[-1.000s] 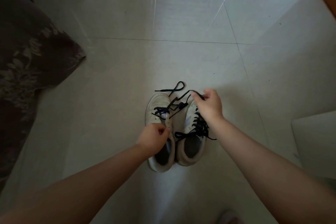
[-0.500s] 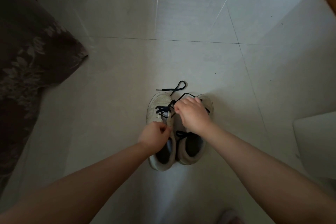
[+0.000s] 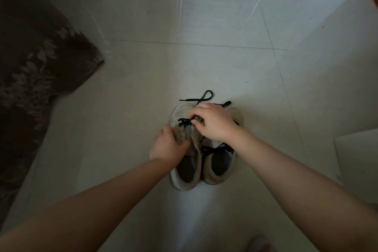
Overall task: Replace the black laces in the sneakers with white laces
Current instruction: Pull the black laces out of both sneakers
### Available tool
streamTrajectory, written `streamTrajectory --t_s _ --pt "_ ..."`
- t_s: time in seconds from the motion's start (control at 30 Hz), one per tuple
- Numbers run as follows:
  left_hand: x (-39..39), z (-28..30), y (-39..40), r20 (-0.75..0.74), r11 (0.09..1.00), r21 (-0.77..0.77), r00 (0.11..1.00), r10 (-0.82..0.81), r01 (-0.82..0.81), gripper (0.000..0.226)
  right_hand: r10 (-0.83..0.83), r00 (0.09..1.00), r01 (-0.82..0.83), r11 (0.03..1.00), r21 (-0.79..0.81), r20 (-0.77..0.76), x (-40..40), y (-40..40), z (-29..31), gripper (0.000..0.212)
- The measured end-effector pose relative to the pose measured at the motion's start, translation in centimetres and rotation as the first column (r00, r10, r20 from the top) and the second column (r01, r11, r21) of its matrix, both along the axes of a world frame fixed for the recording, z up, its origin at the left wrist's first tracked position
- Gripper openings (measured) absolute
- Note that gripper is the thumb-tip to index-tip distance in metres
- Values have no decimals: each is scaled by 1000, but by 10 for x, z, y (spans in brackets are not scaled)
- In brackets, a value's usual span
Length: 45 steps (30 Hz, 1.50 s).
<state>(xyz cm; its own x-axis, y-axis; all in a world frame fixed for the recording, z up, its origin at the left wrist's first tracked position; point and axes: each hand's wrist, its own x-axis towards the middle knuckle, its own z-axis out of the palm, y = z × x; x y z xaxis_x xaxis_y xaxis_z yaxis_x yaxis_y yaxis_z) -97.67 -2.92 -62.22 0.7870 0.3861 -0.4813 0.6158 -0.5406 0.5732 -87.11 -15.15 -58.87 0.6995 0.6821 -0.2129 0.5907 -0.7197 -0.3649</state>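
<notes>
Left sneaker (image 3: 184, 149) lay heel-to-toe along 6–12 o'clock on the floor (image 3: 225, 67), left hand (image 3: 166, 146) gripping its eyelet flap, right hand (image 3: 212, 122) nearer, pinching the black lace (image 3: 185, 122) just at 12 o'clock of the left.

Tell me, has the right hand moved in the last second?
Yes. The right hand has shifted leftward across the sneakers, from the right sneaker to the left sneaker's laces.

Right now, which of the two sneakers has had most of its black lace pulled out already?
The left sneaker: black lace crosses only near its toe, its upper eyelets bare. The right sneaker is laced near its opening.
</notes>
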Motion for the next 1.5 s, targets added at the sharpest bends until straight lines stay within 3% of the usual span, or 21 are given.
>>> streamTrajectory --t_s 0.1,0.37,0.53,0.7,0.83,0.97,1.03,1.17,1.27,1.37,1.43,1.47,1.5 --pt "6 4 1 -46 1000 -25 999 0 -1 41 131 991 -128 983 -129 17 -8 28 -6 24" --pt "2 10 9 -52 1000 -12 999 -2 1 32 325 936 -260 896 -360 132 -6 56 0 22" --pt "6 13 10 -73 994 42 992 -98 101 36 426 893 -306 815 -493 149 -12 56 -5 33" --pt "15 22 11 -112 948 178 963 -245 262 29 276 961 -247 890 -383 22 -10 44 1 40" --pt "14 26 12 -120 902 262 939 -321 342 20 -14 1000 11 973 -229 -13 1 22 -1 18" --pt "15 27 11 -115 866 308 919 -378 395 20 -219 969 204 971 -124 -116 1 8 -13 10" --pt "16 26 7 -120 833 338 898 -424 438 21 -206 973 194 975 -113 -106 2 5 -15 9" --pt "16 26 5 -116 806 372 884 -452 461 24 -24 990 11 996 -92 -142 1 9 -9 31" --pt "15 26 4 -108 802 372 879 -464 468 25 121 992 -126 982 -141 -41 -2 17 -11 30" --pt "14 27 4 -93 817 356 887 -453 455 23 172 984 -161 970 -181 46 -1 20 -15 28" --pt "12 27 6 -88 841 337 903 -420 424 22 11 1000 -10 998 -54 12 -3 19 -22 23" --pt "11 27 7 -86 855 329 914 -396 402 21 -169 983 174 983 64 -76 -3 18 -24 20" --pt "10 26 8 -81 868 322 924 -372 378 21 -351 912 389 905 174 -213 -1 17 -24 17"
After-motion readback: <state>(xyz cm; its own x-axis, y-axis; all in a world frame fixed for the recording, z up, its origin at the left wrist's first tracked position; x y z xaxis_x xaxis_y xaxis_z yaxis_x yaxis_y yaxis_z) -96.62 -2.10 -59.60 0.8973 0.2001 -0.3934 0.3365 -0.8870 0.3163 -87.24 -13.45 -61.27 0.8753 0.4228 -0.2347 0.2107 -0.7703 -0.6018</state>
